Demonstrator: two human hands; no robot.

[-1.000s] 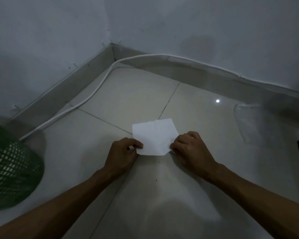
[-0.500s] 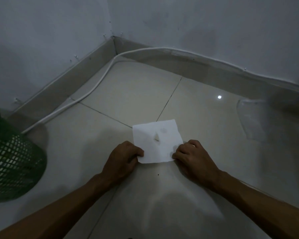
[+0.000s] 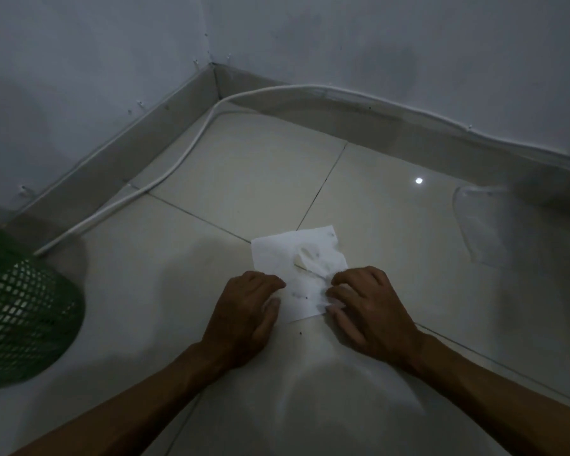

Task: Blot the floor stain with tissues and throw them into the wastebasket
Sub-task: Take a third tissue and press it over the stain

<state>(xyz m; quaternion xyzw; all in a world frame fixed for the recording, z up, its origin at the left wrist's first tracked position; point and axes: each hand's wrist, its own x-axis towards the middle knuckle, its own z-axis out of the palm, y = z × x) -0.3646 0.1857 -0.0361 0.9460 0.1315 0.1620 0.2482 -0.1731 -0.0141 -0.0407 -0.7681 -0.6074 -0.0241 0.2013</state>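
One tissue (image 3: 297, 268), pressed to the floor (image 3: 244, 179); near edge pinched by left hand (image 3: 247, 311) and right hand (image 3: 372, 307).

A white tissue (image 3: 298, 274) with pale damp blotches, a dark green lattice-patterned wastebasket (image 3: 20, 320), a white cable (image 3: 178, 166).

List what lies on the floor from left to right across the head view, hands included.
green wastebasket → left hand → tissue → right hand → clear plastic piece. The white cable along the skirting spans much of the width, so it is left out.
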